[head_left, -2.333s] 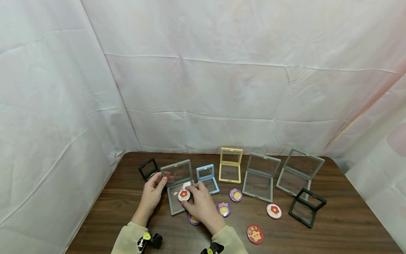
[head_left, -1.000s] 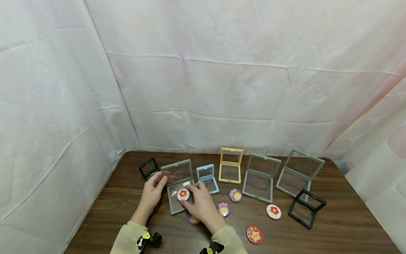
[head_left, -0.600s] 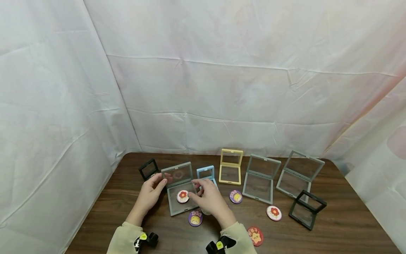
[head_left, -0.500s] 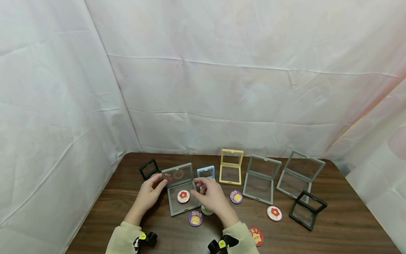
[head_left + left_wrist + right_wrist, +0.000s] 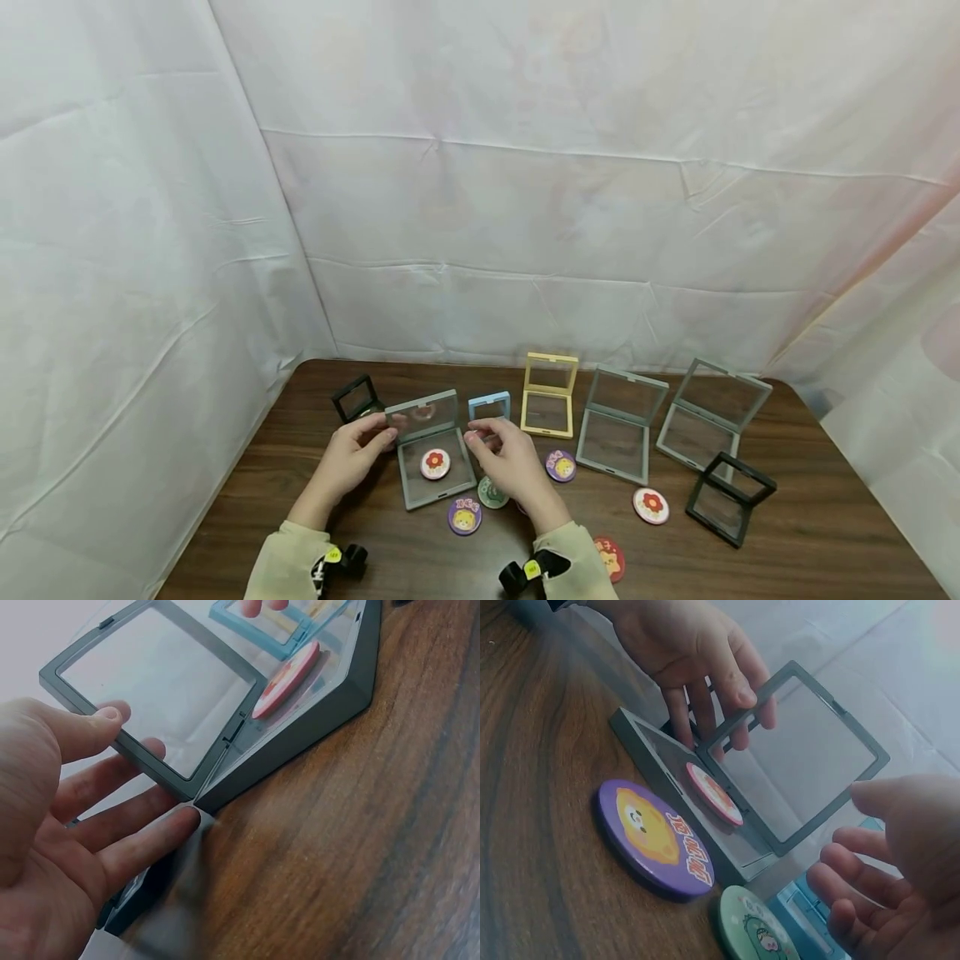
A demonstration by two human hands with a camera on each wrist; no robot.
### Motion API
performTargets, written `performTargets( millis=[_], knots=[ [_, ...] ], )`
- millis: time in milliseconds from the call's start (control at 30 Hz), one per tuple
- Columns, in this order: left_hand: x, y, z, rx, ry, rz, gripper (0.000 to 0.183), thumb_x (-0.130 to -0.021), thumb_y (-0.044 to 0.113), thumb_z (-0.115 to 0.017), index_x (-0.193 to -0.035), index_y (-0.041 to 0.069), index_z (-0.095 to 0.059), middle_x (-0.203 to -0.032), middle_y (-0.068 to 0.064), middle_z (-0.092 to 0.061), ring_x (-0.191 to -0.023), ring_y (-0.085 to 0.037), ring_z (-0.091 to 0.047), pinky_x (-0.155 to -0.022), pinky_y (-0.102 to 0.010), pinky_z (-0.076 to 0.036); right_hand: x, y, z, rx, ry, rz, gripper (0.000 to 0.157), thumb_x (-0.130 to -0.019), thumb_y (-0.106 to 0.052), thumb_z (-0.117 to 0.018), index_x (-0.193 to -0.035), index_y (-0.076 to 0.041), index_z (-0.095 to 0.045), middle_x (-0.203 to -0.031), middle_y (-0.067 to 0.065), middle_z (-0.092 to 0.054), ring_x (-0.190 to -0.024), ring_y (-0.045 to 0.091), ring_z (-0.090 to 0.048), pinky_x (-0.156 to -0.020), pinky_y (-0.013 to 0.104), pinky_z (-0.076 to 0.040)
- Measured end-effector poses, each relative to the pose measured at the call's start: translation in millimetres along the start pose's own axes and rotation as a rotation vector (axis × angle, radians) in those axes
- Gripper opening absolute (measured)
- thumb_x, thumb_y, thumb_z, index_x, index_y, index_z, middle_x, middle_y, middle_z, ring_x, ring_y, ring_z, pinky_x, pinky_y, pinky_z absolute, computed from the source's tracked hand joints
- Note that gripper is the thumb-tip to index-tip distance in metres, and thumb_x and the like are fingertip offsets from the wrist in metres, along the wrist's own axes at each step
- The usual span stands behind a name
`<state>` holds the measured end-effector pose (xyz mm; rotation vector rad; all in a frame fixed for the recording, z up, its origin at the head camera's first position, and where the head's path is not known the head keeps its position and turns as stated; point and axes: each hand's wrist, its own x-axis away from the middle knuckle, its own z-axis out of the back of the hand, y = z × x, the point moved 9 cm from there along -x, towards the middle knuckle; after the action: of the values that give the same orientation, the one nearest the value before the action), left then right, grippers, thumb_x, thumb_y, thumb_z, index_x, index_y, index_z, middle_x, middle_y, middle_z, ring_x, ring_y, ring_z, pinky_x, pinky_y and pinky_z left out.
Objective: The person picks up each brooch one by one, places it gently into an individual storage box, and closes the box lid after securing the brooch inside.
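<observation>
A grey floating display frame (image 5: 439,492) stands hinged wide on the table, its clear-film lid (image 5: 810,750) raised. Lying on the film of the lower half is a white button badge (image 5: 435,464) with a red flower. My left hand (image 5: 352,458) pinches the lid's left edge, thumb (image 5: 94,731) in front and fingers behind. My right hand (image 5: 513,462) holds nothing; its loosely bent fingers are by the lid's right edge, thumb tip (image 5: 866,796) right at the lid's edge in the right wrist view. A purple badge (image 5: 652,840) and a green badge (image 5: 754,926) lie at the frame's near side.
Behind my right hand is a small blue frame (image 5: 489,405). Yellow (image 5: 547,433), grey (image 5: 611,475) and black (image 5: 712,529) frames stand spread to the right. More badges, including a flower badge (image 5: 651,506) and a red one (image 5: 611,557), lie in front. A black frame (image 5: 356,398) stands far left.
My right hand has let go of the flower badge and moved right, off the film, to the lid's right side. The green badge has come into view. The left hand keeps its grip.
</observation>
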<state>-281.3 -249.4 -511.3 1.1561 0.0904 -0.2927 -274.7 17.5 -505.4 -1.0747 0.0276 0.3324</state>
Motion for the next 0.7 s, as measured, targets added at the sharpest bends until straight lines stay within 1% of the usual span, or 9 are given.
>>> performTargets(
  millis=[133,200,367,433,567,700],
  knots=[
    [0.2,-0.1,-1.0,0.004,0.015,0.019,0.029,-0.107,0.011,-0.072,-0.134,0.002,-0.076,-0.127,-0.015,-0.077,-0.109,-0.031,-0.077,-0.089,-0.033,-0.063,0,6,0.0,-0.034,0.008,-0.022,0.038,-0.112,-0.040,-0.066,-0.134,-0.012,-0.076,-0.116,-0.003,-0.073,-0.097,0.012,-0.072,-0.077,0.029,-0.058],
    [0.6,0.4,-0.8,-0.032,0.025,0.023,0.027,-0.107,0.013,-0.073,-0.132,0.004,-0.077,-0.123,-0.013,-0.078,-0.106,-0.027,-0.077,-0.088,-0.031,-0.063,0,7,0.1,-0.037,0.008,-0.017,0.039,-0.112,-0.041,-0.065,-0.135,-0.012,-0.075,-0.118,-0.002,-0.074,-0.099,0.013,-0.072,-0.079,0.030,-0.058],
    [0.9,5.1,-1.3,-0.137,0.043,-0.016,0.021,-0.107,0.017,-0.074,-0.126,0.011,-0.080,-0.112,-0.003,-0.079,-0.099,-0.013,-0.073,-0.084,-0.030,-0.059,0,8,2.1,-0.038,-0.005,-0.009,0.041,-0.113,-0.044,-0.063,-0.136,-0.012,-0.075,-0.121,0.001,-0.074,-0.103,0.018,-0.073,-0.081,0.033,-0.059],
    [2.8,7.0,-2.0,-0.157,0.044,-0.030,0.019,-0.106,0.016,-0.074,-0.123,0.011,-0.080,-0.109,-0.002,-0.079,-0.096,-0.010,-0.072,-0.082,-0.031,-0.059,1,9,1.9,-0.038,-0.019,-0.011,0.042,-0.113,-0.045,-0.062,-0.136,-0.012,-0.075,-0.121,0.001,-0.074,-0.105,0.019,-0.073,-0.082,0.034,-0.059],
    [6.9,10.2,-4.3,-0.167,0.034,-0.047,0.017,-0.106,0.013,-0.075,-0.121,0.009,-0.079,-0.107,-0.002,-0.080,-0.093,-0.006,-0.071,-0.081,-0.029,-0.059,2,12,1.9,-0.020,-0.039,-0.016,0.042,-0.113,-0.045,-0.061,-0.136,-0.013,-0.074,-0.119,-0.001,-0.076,-0.102,0.016,-0.073,-0.083,0.032,-0.059],
    [6.9,12.1,-8.0,-0.189,0.008,-0.061,0.016,-0.108,0.018,-0.073,-0.122,0.012,-0.078,-0.110,0.000,-0.081,-0.096,-0.005,-0.072,-0.082,-0.029,-0.059,2,13,3.9,0.003,-0.053,-0.008,0.042,-0.114,-0.046,-0.060,-0.137,-0.014,-0.074,-0.119,-0.002,-0.077,-0.100,0.013,-0.073,-0.083,0.032,-0.059]
  ],
)
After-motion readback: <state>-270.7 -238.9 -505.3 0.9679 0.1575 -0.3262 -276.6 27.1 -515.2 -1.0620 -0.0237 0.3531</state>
